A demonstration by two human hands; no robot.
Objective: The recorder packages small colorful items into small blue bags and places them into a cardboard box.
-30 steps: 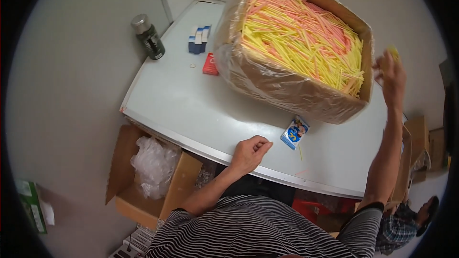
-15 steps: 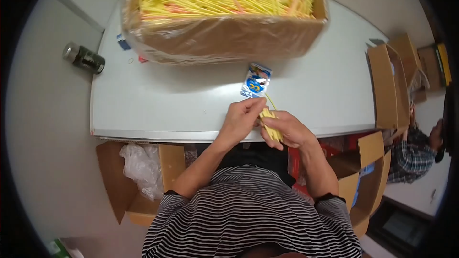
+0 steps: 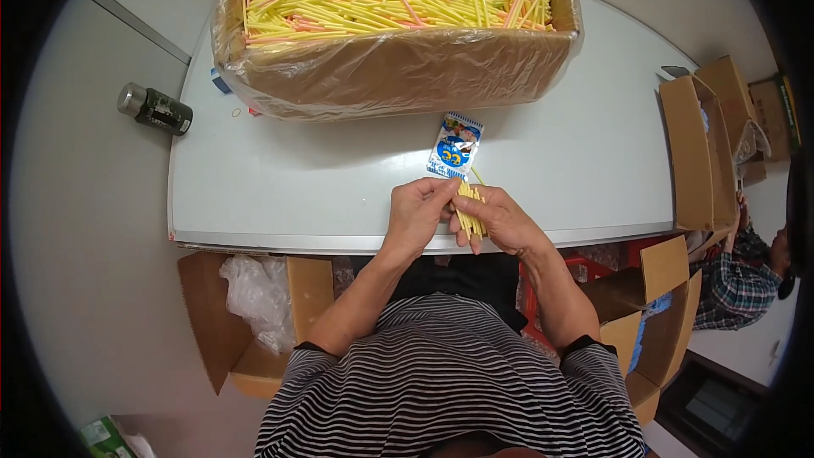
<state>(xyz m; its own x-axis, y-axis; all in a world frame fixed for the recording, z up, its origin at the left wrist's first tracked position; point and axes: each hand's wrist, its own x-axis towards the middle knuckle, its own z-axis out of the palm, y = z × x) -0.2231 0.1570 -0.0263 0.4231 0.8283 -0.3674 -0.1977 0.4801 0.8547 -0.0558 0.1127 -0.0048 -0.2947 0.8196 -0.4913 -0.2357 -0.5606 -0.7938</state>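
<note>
A small bunch of thin yellow sticks (image 3: 471, 219) lies across my right hand (image 3: 509, 222), which is closed around it with the thumb on top. My left hand (image 3: 414, 216) pinches at the upper end of the same bunch, its thumb and forefinger pressed together there. What lies behind its other fingers is hidden. Just beyond my fingertips a blue and white printed packet (image 3: 455, 148) rests flat on the white table (image 3: 322, 195). One loose yellow-green stick (image 3: 478, 176) sticks out between that packet and my right hand.
A plastic-lined carton (image 3: 398, 76) heaped with yellow and pink sticks stands at the table's back. A dark flask (image 3: 161, 110) is at the left. Open cartons (image 3: 691, 153) are at the right. Below the table's front edge sits a carton with clear plastic (image 3: 254, 297). Another person (image 3: 738, 284) is far right.
My hands have shifted slightly, and the sticks in my right hand now stand more upright and fanned. The whole view has moved a little; the packet stays on the table.
</note>
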